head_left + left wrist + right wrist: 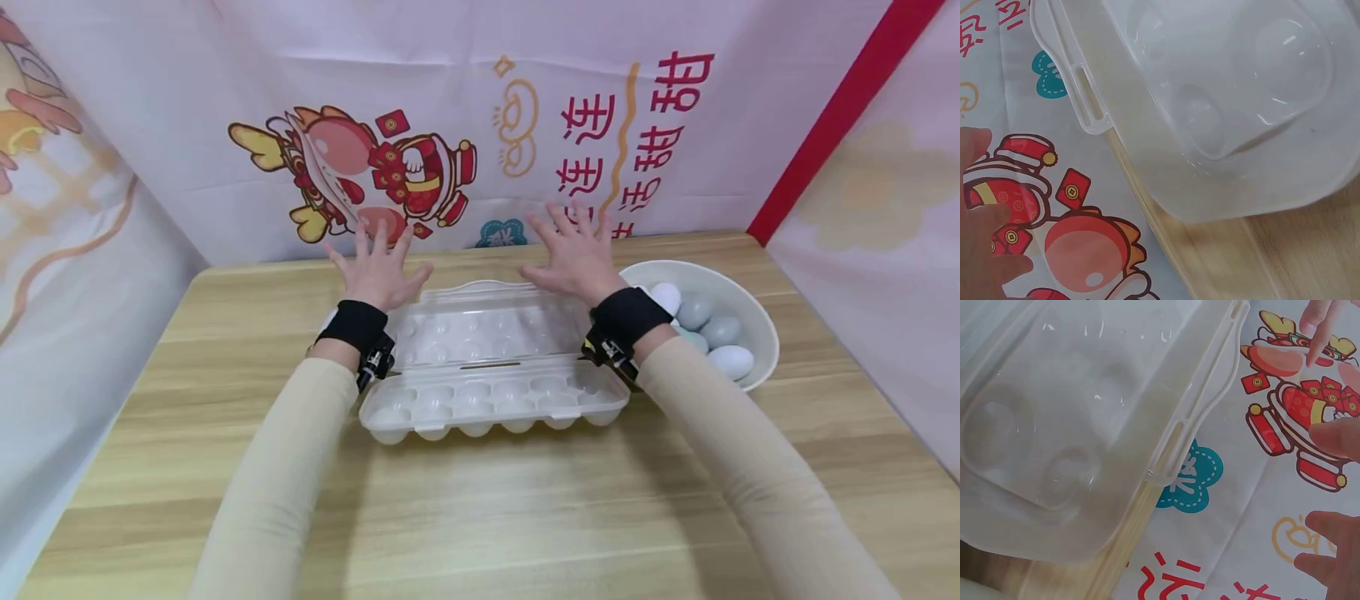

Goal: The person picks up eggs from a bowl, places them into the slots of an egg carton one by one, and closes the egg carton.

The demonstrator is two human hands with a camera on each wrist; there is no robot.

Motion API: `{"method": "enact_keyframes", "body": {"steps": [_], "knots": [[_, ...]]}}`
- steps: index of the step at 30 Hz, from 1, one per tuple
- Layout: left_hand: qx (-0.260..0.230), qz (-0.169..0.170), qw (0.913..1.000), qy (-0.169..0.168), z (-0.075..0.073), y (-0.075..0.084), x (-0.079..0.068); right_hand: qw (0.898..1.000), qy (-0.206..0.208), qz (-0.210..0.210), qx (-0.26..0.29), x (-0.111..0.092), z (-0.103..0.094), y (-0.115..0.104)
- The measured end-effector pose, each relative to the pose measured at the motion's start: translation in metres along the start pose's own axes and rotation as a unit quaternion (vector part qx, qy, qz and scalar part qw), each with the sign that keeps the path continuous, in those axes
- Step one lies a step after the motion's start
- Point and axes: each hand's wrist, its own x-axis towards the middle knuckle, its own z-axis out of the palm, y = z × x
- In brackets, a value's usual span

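Observation:
Both hands are raised over the far part of the table with fingers spread, holding nothing. My left hand (377, 271) is above the back left corner of a translucent egg carton (480, 400); my right hand (576, 260) is above its back right corner. The carton's lid (491, 325) lies folded back toward the wall, and its cups show no eggs. To the right, partly behind the right wrist, a white bowl (763, 333) holds several eggs (731, 362), white, grey and pale green. In the left wrist view the lid (1241, 75) fills the upper right.
The carton and bowl stand on a wood-grain table (480, 508). A white cloth (480, 75) with red and orange printed figures hangs behind its back edge, with more cloth on both sides. Each wrist wears a black strap (354, 325) with a small camera.

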Motion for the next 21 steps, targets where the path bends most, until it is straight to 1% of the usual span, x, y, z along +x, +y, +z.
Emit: {"method": "enact_keyframes", "body": {"steps": [6,10,12,16,21], "knots": [[-0.009,-0.001,1.0,0.003,0.001,-0.006,-0.005,1.0,0.004,-0.007,0.004,-0.004,0.004,-0.003],[-0.008,0.005,0.9999,-0.007,-0.003,-0.008,-0.009,1.0,-0.001,-0.004,0.009,-0.009,0.001,0.001],[-0.006,0.009,0.9999,-0.012,-0.005,-0.01,-0.011,1.0,-0.002,0.001,0.014,-0.011,-0.002,0.005],[-0.007,0.012,0.9998,-0.011,-0.009,-0.014,-0.014,0.999,0.002,0.014,0.032,-0.015,-0.011,0.015],[-0.017,0.015,0.9996,-0.017,-0.011,-0.02,-0.019,0.999,0.002,0.024,0.041,-0.023,-0.023,0.027]]}}
